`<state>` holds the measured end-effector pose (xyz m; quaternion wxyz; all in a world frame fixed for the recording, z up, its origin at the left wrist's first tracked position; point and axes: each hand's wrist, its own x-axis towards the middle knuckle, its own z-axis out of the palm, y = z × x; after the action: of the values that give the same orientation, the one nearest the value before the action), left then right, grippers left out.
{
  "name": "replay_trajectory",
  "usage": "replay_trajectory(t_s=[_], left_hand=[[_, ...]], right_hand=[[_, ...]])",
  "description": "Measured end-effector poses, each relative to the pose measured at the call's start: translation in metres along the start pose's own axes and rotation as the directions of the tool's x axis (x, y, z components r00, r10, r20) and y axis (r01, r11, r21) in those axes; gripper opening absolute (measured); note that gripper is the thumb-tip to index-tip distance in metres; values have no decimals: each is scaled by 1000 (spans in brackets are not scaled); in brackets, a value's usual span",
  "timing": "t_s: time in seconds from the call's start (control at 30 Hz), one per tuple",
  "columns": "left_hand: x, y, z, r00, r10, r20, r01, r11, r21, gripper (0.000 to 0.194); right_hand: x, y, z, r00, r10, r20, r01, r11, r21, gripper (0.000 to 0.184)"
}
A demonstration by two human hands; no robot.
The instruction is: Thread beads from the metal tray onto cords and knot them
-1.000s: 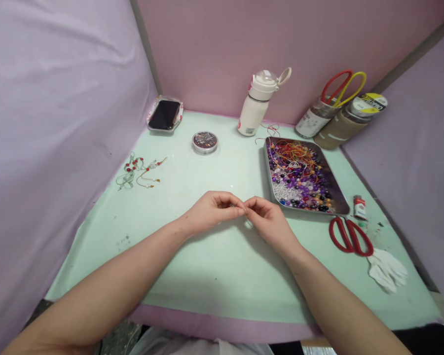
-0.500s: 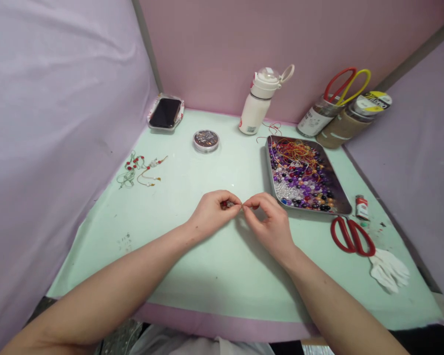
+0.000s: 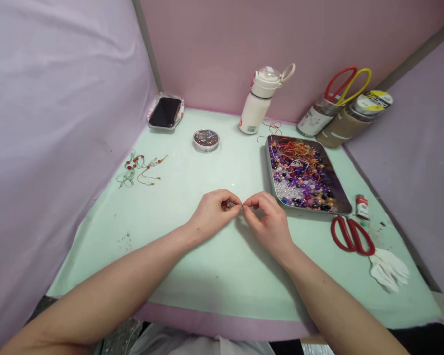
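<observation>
Against the earliest frame, the right hand [image 3: 268, 224] is held with its fingers more arched, and the fine loop that hung below the fingertips can no longer be made out; since the middle frame hardly anything has moved. The beaded piece [image 3: 228, 203], small with red and clear bits showing, is in the left hand [image 3: 212, 214], just off the near left corner of the bead tray [image 3: 338, 190]. The left thumb and forefinger are clamped together on it, and the right thumb and forefinger are pinched on a thin strand [image 3: 241, 205] at the left fingertips. The visible part of the piece lies roughly left to right, toward the right hand; the rest is hidden, so its full long axis cannot be told. Behind the tray, the jar [image 3: 346, 129] to the right has a yellow, black and white round label [image 3: 373, 101] on top, its letters seeming to end in "LDPRO". The labelled cup [image 3: 314, 120] beside it carries print too small to read, as does the round case [image 3: 206, 140] left of the tray. The white bottle [image 3: 255, 111], beyond the tray's far left corner, shows a square code and a red mark, and the lighter [image 3: 362, 207] right of the tray has a red and white wrap, unreadable.
</observation>
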<state>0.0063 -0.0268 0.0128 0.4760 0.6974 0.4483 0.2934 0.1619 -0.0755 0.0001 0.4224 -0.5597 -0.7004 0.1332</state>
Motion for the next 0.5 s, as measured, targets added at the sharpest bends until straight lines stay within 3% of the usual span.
replay_trajectory(t_s=[0.3, 0.5], left_hand=[[0, 7, -1, 991, -133, 28, 135, 982, -130, 12], [3, 6, -4, 964, -252, 89, 265, 854, -448, 11]], right_hand=[[1, -4, -1, 1000, 14, 24, -15, 999, 49, 12], [1, -3, -1, 995, 99, 11, -99, 995, 26, 6]])
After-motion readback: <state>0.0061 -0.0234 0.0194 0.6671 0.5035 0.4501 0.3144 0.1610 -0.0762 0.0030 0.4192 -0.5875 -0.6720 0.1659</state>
